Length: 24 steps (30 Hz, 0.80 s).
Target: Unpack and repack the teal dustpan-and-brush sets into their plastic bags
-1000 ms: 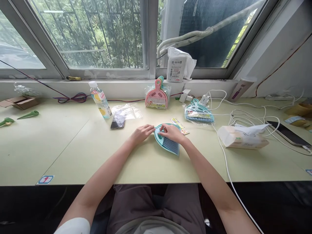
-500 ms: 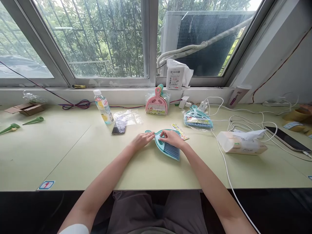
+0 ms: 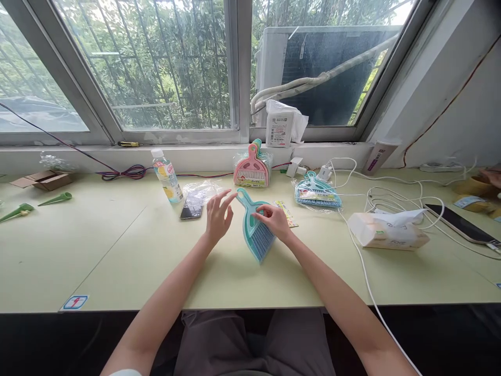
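A teal hand brush with blue bristles, nested in its matching dustpan (image 3: 248, 230), is tilted up over the table in front of me, handle pointing away to the left. My right hand (image 3: 274, 219) pinches the set at its right side, thumb and fingers over the brush's upper body. Beside the handle end, my left hand (image 3: 219, 215) is raised with fingers spread and holds nothing; whether its index fingertip touches the handle I cannot tell. Partly behind my right hand lies a colourful printed card (image 3: 288, 214).
Behind stand a pink brush-and-dustpan pack (image 3: 251, 169) and a wrapped teal set (image 3: 317, 190). Leftward are a bottle (image 3: 167, 176), a phone (image 3: 191, 204) and clear plastic wrap (image 3: 207, 189). A tissue pack (image 3: 385, 230) and white cables (image 3: 356, 240) lie to the right.
The brush and dustpan have turned, their bristle end swinging toward me and the handle rising away. My left hand has come off the handle and opened.
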Each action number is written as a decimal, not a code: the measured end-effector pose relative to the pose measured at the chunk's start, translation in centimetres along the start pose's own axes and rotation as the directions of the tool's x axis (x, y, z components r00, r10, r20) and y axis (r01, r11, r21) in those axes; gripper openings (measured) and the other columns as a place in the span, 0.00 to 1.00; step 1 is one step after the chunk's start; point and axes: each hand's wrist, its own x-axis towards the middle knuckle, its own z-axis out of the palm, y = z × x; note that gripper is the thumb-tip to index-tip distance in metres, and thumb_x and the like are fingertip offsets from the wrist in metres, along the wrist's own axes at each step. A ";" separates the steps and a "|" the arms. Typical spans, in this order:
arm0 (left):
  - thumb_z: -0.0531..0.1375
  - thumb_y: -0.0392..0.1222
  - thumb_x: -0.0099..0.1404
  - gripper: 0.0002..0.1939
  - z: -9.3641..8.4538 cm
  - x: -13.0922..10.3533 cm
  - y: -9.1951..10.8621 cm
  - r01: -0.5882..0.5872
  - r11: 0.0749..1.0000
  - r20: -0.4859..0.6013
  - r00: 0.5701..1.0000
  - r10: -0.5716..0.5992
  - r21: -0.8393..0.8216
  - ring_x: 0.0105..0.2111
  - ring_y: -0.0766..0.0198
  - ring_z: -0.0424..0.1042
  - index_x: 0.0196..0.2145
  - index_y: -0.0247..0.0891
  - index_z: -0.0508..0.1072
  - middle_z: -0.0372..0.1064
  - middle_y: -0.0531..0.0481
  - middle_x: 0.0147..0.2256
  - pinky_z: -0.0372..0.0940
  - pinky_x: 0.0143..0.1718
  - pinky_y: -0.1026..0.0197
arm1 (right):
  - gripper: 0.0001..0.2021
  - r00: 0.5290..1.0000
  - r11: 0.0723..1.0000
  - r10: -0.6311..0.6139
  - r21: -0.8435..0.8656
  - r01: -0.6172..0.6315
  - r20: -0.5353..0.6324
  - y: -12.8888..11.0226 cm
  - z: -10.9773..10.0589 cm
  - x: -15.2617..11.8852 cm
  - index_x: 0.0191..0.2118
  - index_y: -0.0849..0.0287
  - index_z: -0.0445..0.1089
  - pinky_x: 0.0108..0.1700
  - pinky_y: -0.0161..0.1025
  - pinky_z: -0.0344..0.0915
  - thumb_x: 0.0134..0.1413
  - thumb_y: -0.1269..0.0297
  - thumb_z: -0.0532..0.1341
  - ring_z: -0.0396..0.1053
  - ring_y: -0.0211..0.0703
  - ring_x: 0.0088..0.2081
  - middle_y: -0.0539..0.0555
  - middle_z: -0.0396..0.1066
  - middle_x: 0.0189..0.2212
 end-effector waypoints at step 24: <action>0.65 0.42 0.50 0.30 2.5 -0.8 -7.3 0.847 0.412 0.098 0.466 -0.879 -0.337 0.46 0.56 0.70 0.45 0.42 0.53 0.67 0.42 0.44 0.67 0.42 0.54 | 0.23 0.983 0.863 0.168 -0.492 -0.112 0.071 5.8 -0.4 0.9 0.60 0.57 0.58 0.64 0.55 0.44 0.61 0.63 0.49 0.44 0.50 0.66 0.58 0.54 0.64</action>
